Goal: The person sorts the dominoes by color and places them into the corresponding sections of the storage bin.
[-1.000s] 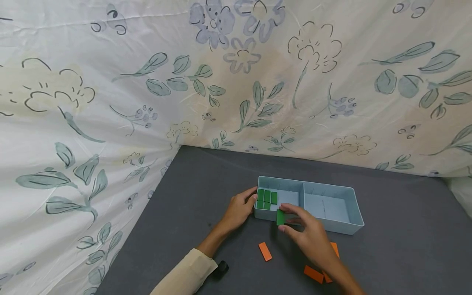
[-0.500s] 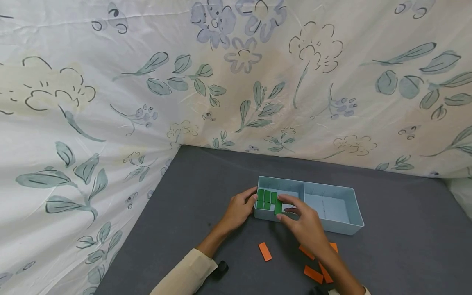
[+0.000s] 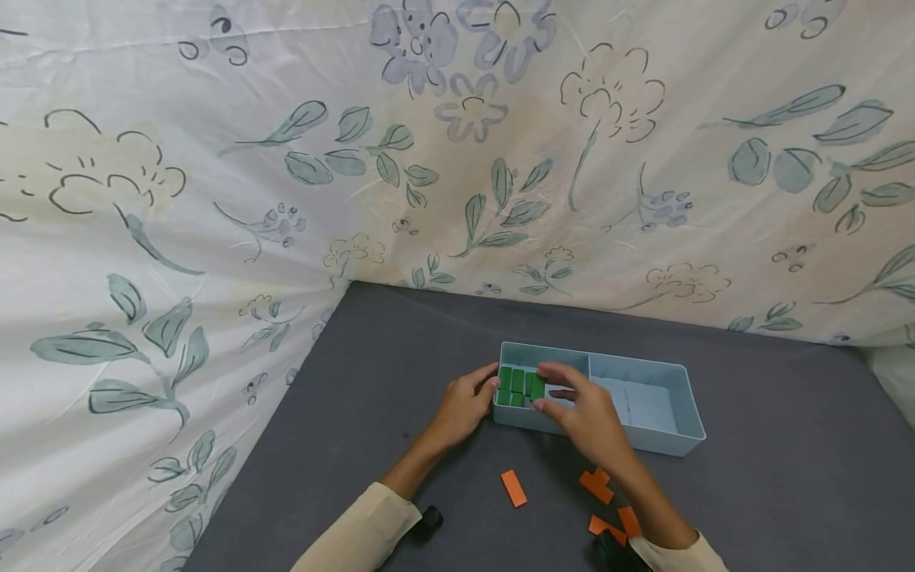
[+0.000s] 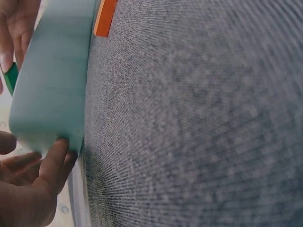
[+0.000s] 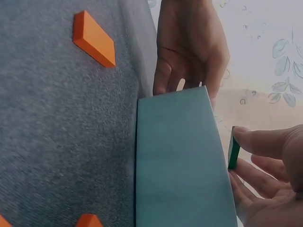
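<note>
A pale blue two-compartment box [image 3: 646, 442] sits on the dark cloth. My left hand [image 3: 463, 405] holds its left end, with fingers against the outer end wall and the thumb by the rim. My right hand [image 3: 589, 413] pinches a green block [image 5: 234, 150] between thumb and fingers, above the rim in the right wrist view. That block overlaps the right side of a group of green blocks [image 3: 518, 381] in the left compartment. The right compartment holds nothing. Part of the left compartment is hidden behind my right fingers.
A single orange block [image 3: 513, 488] lies on the cloth in front of the box. Several more orange blocks [image 3: 596, 487] lie near my right forearm, partly covered by it. A floral curtain [image 3: 457, 159] hangs behind and to the left.
My right hand has carried the green block from in front of the box up and over its front wall, beside the other green blocks. The left hand has stayed put.
</note>
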{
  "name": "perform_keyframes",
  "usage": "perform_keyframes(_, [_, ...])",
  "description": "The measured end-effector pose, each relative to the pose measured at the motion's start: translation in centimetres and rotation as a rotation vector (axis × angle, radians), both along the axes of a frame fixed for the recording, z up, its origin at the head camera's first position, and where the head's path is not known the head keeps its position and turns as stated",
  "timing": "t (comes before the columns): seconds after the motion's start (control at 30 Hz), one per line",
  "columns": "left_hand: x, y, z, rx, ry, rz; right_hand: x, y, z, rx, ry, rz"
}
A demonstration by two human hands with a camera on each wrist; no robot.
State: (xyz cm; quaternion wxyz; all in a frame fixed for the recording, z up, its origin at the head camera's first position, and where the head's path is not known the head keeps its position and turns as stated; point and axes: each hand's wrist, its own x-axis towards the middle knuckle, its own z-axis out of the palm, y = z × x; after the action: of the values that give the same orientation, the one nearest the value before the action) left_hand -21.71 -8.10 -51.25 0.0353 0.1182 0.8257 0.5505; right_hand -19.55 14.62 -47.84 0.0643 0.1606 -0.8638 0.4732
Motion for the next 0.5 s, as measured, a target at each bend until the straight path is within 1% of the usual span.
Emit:
perform_keyframes(0.3, [0.0, 0.0, -0.1, 0.011, -0.006, -0.003, -1.2, 0.1, -0.1, 0.007, -0.101, 0.023])
perform_keyframes(0.5, [0.0, 0.1, -0.1, 0.015, -0.007, -0.004, -1.9, 0.2, 0.2, 0.061, -0.153, 0.038])
